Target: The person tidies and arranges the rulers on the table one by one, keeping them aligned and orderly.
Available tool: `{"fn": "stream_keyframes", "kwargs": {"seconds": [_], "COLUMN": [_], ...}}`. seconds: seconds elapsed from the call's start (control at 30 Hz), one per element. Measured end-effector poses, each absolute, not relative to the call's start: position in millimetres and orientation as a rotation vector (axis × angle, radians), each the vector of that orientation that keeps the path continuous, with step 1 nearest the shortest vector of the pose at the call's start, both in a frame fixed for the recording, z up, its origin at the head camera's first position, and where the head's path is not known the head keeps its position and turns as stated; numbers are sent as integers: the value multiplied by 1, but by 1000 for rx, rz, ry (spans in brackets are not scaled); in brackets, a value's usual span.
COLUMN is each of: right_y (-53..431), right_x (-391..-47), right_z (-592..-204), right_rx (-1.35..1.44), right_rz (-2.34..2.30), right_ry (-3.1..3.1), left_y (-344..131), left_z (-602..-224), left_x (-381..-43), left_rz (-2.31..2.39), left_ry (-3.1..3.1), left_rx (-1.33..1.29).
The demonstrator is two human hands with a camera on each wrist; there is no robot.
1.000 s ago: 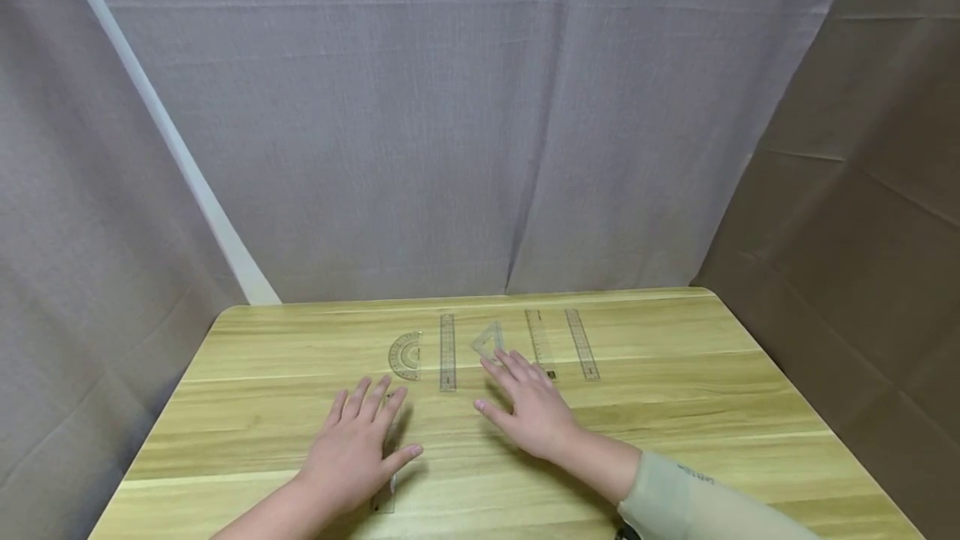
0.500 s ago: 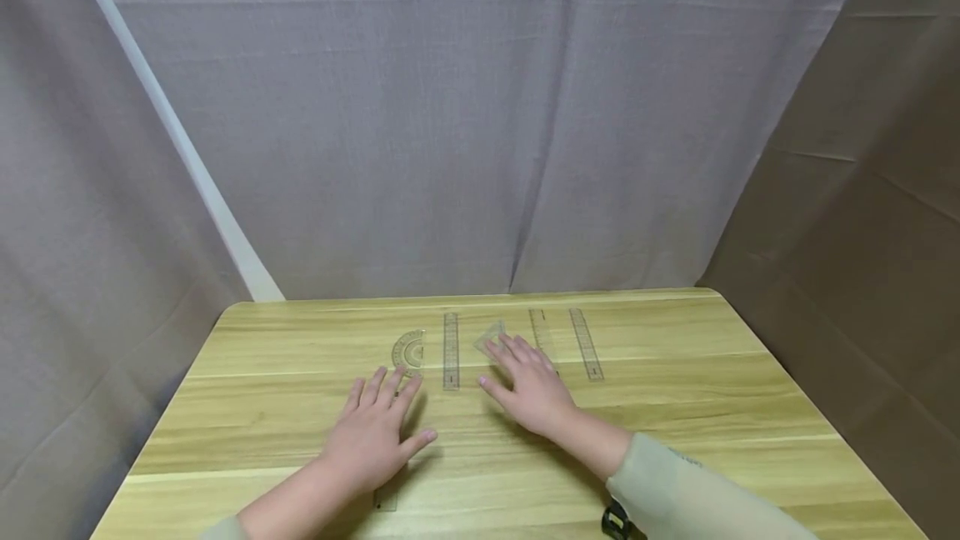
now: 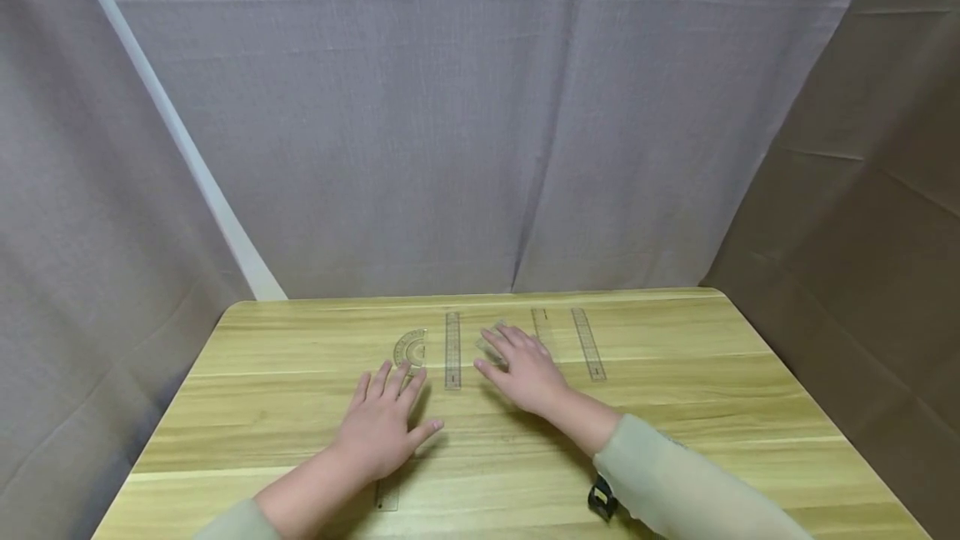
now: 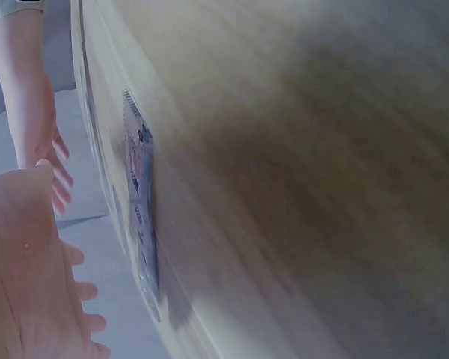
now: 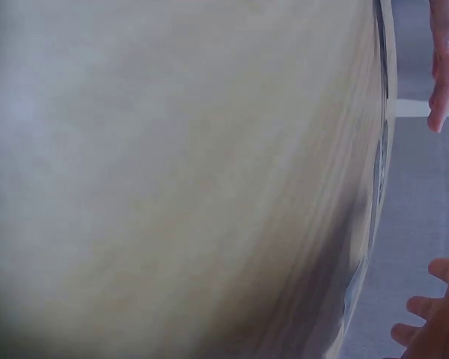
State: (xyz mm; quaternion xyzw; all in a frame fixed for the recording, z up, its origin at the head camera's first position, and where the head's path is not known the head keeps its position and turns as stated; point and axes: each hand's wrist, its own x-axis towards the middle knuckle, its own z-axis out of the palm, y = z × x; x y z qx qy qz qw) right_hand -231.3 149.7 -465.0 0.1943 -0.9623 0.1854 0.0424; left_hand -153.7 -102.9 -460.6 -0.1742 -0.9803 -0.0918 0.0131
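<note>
My left hand hovers palm down with its fingers spread, above a clear ruler that it mostly covers. Its fingertips overlap the near edge of a clear protractor. In the left wrist view this hand is apart from the tabletop, and a ruler lies flat below. My right hand, fingers extended, is over a clear set square and hides part of it. It also covers the near end of another clear ruler. Whether its fingertips touch anything, I cannot tell.
Between the protractor and the set square lies a clear ruler. Another ruler is farthest right. The wooden table ends at grey curtains behind and at the sides. A black strap piece hangs at the right sleeve.
My left hand has moved forward and a little right, so its fingertips now overlap the protractor. My right hand has shifted slightly forward and covers more of the set square. The rulers stay put.
</note>
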Motion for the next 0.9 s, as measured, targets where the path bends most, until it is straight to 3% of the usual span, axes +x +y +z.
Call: {"fn": "stream_keyframes", "kwargs": {"seconds": [0.9], "right_y": [130], "right_x": [-274], "right_z": [-464], "right_rx": [563], "right_rz": [576], "right_ry": [-2987], "left_y": [-88], "left_z": [-465], "left_x": [-177], "left_rz": [-193], "left_ry": [-3101], "left_rx": [-489]}}
